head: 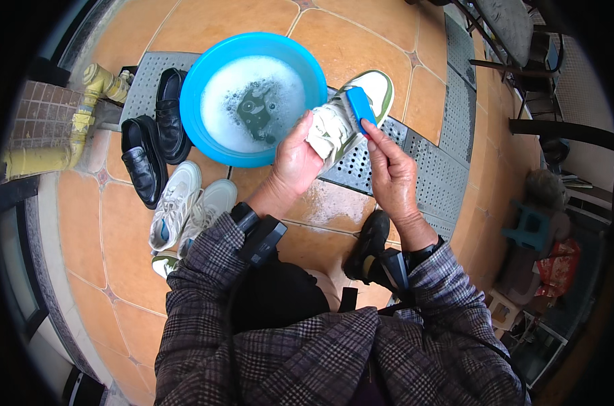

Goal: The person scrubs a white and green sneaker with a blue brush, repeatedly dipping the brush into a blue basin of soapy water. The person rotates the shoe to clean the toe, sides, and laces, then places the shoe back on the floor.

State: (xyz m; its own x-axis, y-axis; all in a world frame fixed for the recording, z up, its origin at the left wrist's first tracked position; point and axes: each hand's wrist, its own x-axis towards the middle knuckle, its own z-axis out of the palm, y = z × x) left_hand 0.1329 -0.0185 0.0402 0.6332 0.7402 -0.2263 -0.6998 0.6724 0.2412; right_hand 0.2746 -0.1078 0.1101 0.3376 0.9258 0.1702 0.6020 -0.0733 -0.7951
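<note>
My left hand (298, 160) grips a white sneaker (376, 87) with green trim by its heel end, the toe pointing up and away to the right. In my right hand (394, 172) is a blue scrubbing brush (359, 107), its pale bristles against the lace and tongue area of the shoe. Just left of the sneaker stands a round blue plastic basin (195, 133) of foamy water. White suds (221, 86) ring a darker patch of water in its middle. My left palm covers part of the shoe's heel.
Black leather loafers (143, 160) and white sneakers (177, 198) stand left of the basin. A green-trimmed shoe (164, 264) lies behind them. Perforated metal drain covers (434, 167) cross the tiled floor. Yellow pipes (79, 132) run at left; a blue plastic stool (527, 226) is at right.
</note>
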